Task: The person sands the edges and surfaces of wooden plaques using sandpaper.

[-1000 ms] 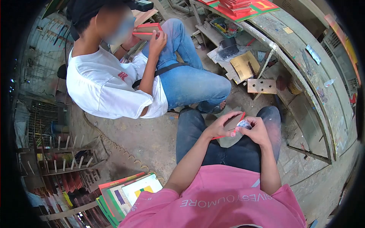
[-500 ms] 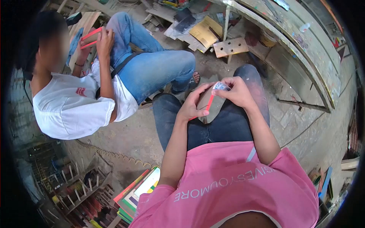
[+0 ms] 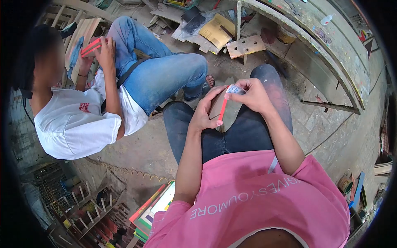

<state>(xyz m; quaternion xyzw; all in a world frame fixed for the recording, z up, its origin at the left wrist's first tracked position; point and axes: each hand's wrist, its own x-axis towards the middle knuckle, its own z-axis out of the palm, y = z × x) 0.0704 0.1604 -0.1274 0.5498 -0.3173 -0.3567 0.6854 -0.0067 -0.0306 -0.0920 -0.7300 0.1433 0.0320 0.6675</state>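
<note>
Over my lap, a small grey-brown board with a bright red edge is tilted up in my left hand. My left fingers wrap its far side, and the thumb presses near the lower end of the red edge. At the upper end, my right hand pinches a small whitish piece with blue lettering against the board; its kind is not clear. The lower part of the board rests close over my dark trousers.
A seated person at left holds a similar red-edged piece. A workbench curves along the right. Wood scraps and a board with holes lie ahead. Coloured panels stand behind my left elbow; a coiled hose crosses the floor.
My hands have shifted slightly up and left in view, with the red edge turned more upright. The other person's red-edged piece has tilted. The view has moved a little.
</note>
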